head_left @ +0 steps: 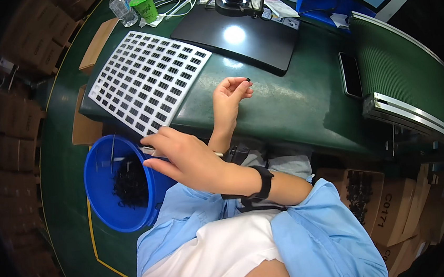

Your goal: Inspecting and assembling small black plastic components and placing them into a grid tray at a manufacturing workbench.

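My left hand (230, 98) is raised above the green table mat, left of its middle. Its thumb and fingers pinch a small black part (248, 79). My right arm, with a black wristband (264, 182), crosses in front of my left forearm. My right hand (184, 155) is between the near corner of a white tray (137, 126) and a blue bin (92, 189). Its curled fingers and thumb grip a slim pale tool (149, 150), mostly hidden by the hand. The tray holds rows of small black parts. Dark scraps (130, 184) lie in the bin.
A black board (199, 30) under a lit stand lies at the back. A phone (350, 74) lies beside a green conveyor belt (403, 64) at right. A bottle (122, 10) and green cup (144, 7) stand back left. Cardboard boxes (397, 210) are below right.
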The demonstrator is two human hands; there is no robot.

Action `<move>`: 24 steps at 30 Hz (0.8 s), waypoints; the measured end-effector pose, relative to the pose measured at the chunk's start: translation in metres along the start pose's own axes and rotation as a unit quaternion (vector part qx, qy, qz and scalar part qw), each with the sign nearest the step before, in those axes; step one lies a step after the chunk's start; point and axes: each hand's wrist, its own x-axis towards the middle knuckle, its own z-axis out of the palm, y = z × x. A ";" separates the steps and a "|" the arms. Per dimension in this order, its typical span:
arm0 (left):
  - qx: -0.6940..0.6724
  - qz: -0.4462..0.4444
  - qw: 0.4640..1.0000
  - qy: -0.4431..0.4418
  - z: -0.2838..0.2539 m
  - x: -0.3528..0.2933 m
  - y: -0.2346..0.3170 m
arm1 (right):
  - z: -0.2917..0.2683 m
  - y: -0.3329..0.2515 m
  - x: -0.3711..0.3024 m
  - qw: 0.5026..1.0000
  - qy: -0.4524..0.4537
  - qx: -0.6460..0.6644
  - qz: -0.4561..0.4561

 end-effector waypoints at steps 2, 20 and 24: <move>-0.006 0.014 1.000 0.005 -0.004 -0.002 0.006 | -0.004 0.006 -0.007 1.000 0.015 -0.017 0.015; -0.053 -0.010 0.993 -0.102 0.030 -0.023 0.013 | -0.147 0.045 -0.073 0.943 0.231 0.125 0.205; -0.049 -0.012 0.993 -0.105 0.031 -0.022 0.012 | -0.149 0.050 -0.075 0.942 0.228 0.144 0.198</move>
